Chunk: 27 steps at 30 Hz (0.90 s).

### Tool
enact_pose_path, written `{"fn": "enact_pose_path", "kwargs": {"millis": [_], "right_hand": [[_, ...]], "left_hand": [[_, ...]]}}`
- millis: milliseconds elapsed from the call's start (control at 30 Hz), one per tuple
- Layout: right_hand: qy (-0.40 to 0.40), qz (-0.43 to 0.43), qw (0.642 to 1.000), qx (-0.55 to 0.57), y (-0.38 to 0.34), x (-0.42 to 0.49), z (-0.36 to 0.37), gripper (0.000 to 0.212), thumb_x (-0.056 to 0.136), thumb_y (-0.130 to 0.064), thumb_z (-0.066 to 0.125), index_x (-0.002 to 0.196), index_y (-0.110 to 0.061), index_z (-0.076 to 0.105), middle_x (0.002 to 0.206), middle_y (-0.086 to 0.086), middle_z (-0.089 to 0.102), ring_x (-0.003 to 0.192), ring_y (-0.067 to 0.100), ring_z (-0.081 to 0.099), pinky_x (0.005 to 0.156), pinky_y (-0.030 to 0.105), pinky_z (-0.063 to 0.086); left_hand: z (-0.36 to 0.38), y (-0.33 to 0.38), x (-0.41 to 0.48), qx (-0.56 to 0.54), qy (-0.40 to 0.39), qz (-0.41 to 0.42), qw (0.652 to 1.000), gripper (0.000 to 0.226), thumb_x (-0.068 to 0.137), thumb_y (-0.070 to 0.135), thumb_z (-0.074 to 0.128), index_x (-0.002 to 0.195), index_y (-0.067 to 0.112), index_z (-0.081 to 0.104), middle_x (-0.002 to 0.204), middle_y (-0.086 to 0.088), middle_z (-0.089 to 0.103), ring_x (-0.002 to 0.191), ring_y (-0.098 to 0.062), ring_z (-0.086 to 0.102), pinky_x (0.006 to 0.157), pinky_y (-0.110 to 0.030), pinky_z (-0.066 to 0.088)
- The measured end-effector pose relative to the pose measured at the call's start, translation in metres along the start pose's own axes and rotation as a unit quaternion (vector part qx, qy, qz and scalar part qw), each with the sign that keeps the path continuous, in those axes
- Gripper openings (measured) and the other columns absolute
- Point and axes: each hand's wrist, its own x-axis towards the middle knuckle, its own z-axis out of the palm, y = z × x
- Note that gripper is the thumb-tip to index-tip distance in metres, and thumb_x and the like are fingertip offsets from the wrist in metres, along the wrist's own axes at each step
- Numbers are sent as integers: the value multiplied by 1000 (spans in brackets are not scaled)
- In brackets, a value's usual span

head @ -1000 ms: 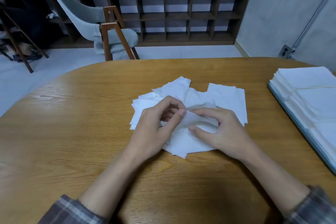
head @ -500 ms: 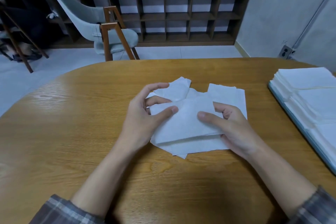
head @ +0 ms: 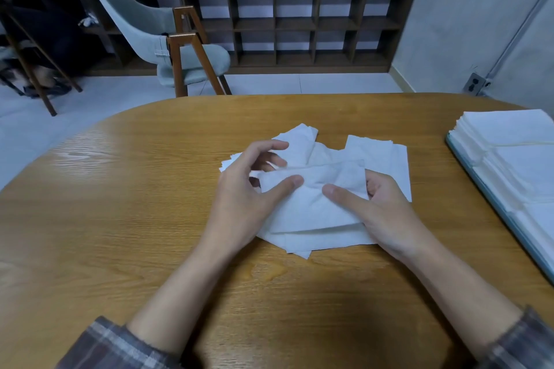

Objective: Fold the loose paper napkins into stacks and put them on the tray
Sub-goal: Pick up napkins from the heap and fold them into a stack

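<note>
Pinching one white paper napkin (head: 314, 192) at both ends, my left hand (head: 242, 201) and right hand (head: 389, 216) hold it over the loose white pile (head: 377, 156) on the wooden table (head: 120, 204); folded stacks (head: 509, 135) fill the blue tray (head: 491, 201).

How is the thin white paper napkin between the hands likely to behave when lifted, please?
Probably floppy: the white paper napkin wrinkles between the left hand and right hand. Likely light and easily torn, since it looks thin.
</note>
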Motion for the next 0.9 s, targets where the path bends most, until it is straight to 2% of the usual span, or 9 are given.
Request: {"fn": "enact_pose_path", "kwargs": {"millis": [100, 267, 333, 400, 500, 600, 667, 767, 900], "right_hand": [[6, -29, 999, 41, -2, 0, 0, 32, 91, -16, 74, 123, -19, 72, 115, 6, 79, 108, 25, 76, 93, 43, 60], [2, -66, 997, 40, -7, 0, -2, 60, 94, -8, 73, 140, -41, 52, 115, 3, 77, 102, 24, 76, 83, 39, 65], [14, -85, 996, 7, -6, 0, -4, 51, 96, -8, 73, 136, -36, 57, 117, 1, 76, 105, 22, 75, 84, 38, 63], [6, -107, 992, -60, -5, 1, -7, 33, 96, -9, 74, 124, -25, 71, 120, -9, 75, 118, 11, 68, 97, 30, 54], [1, -102, 989, -111, -2, 3, -10, 21, 94, -8, 77, 110, -21, 81, 116, -16, 77, 121, 0, 65, 106, 20, 45], [86, -107, 981, -141, 1, 8, -16, 23, 94, -6, 76, 105, -24, 82, 109, -24, 77, 114, -8, 65, 99, 11, 45], [131, -110, 974, -147, 3, 11, -22, 23, 94, -4, 75, 104, -24, 82, 107, -27, 77, 111, -11, 65, 95, 8, 45], [158, -121, 967, -159, 5, 14, -29, 23, 94, -3, 75, 105, -22, 82, 106, -31, 75, 108, -15, 63, 88, 2, 41], [157, -123, 967, -156, 8, 14, -29, 23, 94, -3, 75, 105, -22, 82, 107, -30, 75, 109, -15, 63, 87, 0, 39]], "left_hand": [[-2, 4, 0, -25, -26, -49, 998, 43, 87, 39, 83, 126, 41, 65, 124, 17, 68, 110, 1, 65, 85, -13, 47], [-2, 10, 0, -125, -75, -113, 983, 44, 89, 19, 83, 128, 33, 67, 99, -1, 79, 85, -15, 77, 67, -22, 57], [-1, 9, 0, -153, -63, -106, 980, 42, 92, 8, 79, 128, 23, 66, 98, -1, 80, 83, -18, 79, 64, -23, 57], [0, 7, 0, -151, -49, -91, 983, 39, 93, 7, 79, 126, 23, 66, 98, 1, 79, 80, -19, 79, 62, -25, 57], [4, -1, -1, -42, -13, -30, 999, 40, 91, 16, 82, 123, 35, 67, 93, 5, 69, 64, -11, 67, 62, -26, 51], [6, -4, -3, 60, -3, 29, 998, 46, 89, 23, 85, 126, 38, 62, 100, 13, 64, 68, -11, 65, 67, -19, 47], [7, -7, -4, 103, -42, 74, 991, 45, 84, 26, 88, 120, 35, 62, 103, 14, 63, 78, -15, 65, 70, -15, 43], [11, -12, -7, 167, -171, 139, 961, 35, 80, 40, 91, 103, 30, 68, 102, 16, 63, 95, -10, 60, 83, -18, 43], [16, -18, -13, 231, -263, 158, 923, 30, 84, 51, 84, 105, 33, 74, 110, 21, 61, 108, -5, 53, 96, -26, 44]]}}
